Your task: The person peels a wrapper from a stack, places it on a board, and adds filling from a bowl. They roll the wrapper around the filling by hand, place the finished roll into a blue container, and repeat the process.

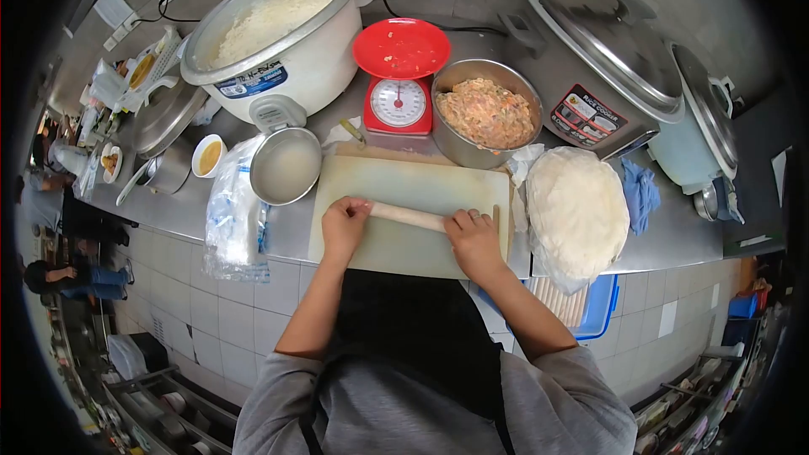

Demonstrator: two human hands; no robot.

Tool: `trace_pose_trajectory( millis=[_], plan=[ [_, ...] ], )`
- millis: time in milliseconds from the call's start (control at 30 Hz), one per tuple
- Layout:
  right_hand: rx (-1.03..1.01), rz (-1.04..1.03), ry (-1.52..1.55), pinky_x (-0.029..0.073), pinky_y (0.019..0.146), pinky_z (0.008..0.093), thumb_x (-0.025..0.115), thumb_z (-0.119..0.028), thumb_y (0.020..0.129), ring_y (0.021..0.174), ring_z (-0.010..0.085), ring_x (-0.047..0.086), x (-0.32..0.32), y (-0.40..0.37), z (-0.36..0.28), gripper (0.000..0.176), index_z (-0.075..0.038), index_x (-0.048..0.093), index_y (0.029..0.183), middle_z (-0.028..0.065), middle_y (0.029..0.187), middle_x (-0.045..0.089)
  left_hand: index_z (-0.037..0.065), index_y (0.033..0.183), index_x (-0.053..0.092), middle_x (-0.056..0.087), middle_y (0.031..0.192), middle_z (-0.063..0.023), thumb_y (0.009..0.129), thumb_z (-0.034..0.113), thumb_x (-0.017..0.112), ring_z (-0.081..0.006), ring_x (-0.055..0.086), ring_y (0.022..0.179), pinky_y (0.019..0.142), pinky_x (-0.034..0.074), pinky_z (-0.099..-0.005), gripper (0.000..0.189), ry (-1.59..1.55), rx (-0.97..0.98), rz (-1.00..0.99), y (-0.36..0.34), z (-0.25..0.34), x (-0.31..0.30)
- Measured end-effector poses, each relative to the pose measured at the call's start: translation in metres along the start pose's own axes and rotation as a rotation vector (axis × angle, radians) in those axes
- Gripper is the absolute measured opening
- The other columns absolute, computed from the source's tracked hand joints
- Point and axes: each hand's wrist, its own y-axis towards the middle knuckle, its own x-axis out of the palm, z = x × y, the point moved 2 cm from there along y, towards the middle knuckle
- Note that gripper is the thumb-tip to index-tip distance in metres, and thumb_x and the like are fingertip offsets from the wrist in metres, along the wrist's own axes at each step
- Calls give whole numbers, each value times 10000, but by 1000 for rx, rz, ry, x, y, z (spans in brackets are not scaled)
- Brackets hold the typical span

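A long, pale, uncooked spring roll (408,216) lies across the cutting board (379,181) in front of me. The fingers of my left hand (343,229) are closed on its left end, and my right hand (474,242) grips the right end. Beside the board, on the right, rests a stack of thin round wrappers (578,215). Behind the board stands a metal pot (447,139) heaped with an orange-flecked minced filling (487,114). A saucepan (286,166) of cloudy liquid sits near the board's upper left corner.
A red scale (398,105) stands behind the board, between a large cooker full of rice (278,84) and a lidded rice cooker (581,59). Plastic bags (236,219) lie at the counter's left edge. Below the counter, a blue tray (608,303) holds several rolls. People are at far left.
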Motion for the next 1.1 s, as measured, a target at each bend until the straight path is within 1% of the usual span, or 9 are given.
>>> trace_pose_trajectory(
  millis=[200,300,467,533,633,733,833,967,1100],
  plan=[
    [50,-65,54,428,762,390,579,-54,732,888,265,573,-8,3,-1,155,-63,609,884,79,884,543,30,938,658,589,795,-23,893,139,635,-97,523,741,694,443,-250,120,-264,-218,-336,6,-5,-6],
    [60,-60,101,442,771,399,575,-61,746,901,270,583,0,14,-4,150,-59,619,889,83,899,560,40,982,638,579,836,-50,891,132,628,-140,554,766,679,459,-279,131,107,240,-56,5,-15,-10],
    [130,-319,57,491,760,445,528,-129,819,947,311,605,41,29,-19,142,-61,631,890,117,996,598,78,1140,559,558,964,-47,902,85,593,-131,521,794,695,439,-270,240,-26,263,-19,-5,20,-14],
    [149,-248,192,500,734,441,562,-109,788,916,326,621,31,26,-12,97,-49,618,839,129,960,610,66,1157,550,555,955,-31,917,78,577,-118,513,798,702,417,-252,242,-105,334,7,-10,47,-9],
    [109,-625,418,492,753,410,637,-127,790,916,274,620,18,6,16,175,-18,621,925,103,947,624,48,1194,525,548,949,-13,935,84,567,-98,503,815,726,397,-231,265,-236,421,-20,-21,92,7],
    [247,-652,1156,475,769,364,706,-173,805,908,211,600,-56,-66,53,295,-6,610,1028,80,949,631,26,1238,482,536,944,-7,948,105,568,-78,481,826,746,384,-218,312,-321,497,-142,-34,129,45],
    [327,-375,1487,461,837,318,686,-219,871,933,154,578,-90,-153,70,375,-18,589,1173,45,1003,631,28,1227,489,529,936,-8,952,117,566,-78,479,838,763,385,-222,300,-281,506,-339,-42,128,80],
    [783,139,1941,507,858,352,597,-184,941,965,180,602,-124,-253,58,465,-35,440,1353,101,1101,610,15,1203,511,540,916,-12,938,109,563,-93,478,820,739,381,-234,286,-245,464,-491,-67,129,127],
    [1211,497,1838,521,838,360,585,-157,943,953,190,609,-93,-357,65,449,-51,424,1348,103,1129,597,10,1200,509,534,901,-22,940,95,548,-104,485,799,719,390,-246,277,-136,437,-571,-77,120,160]
  ],
)
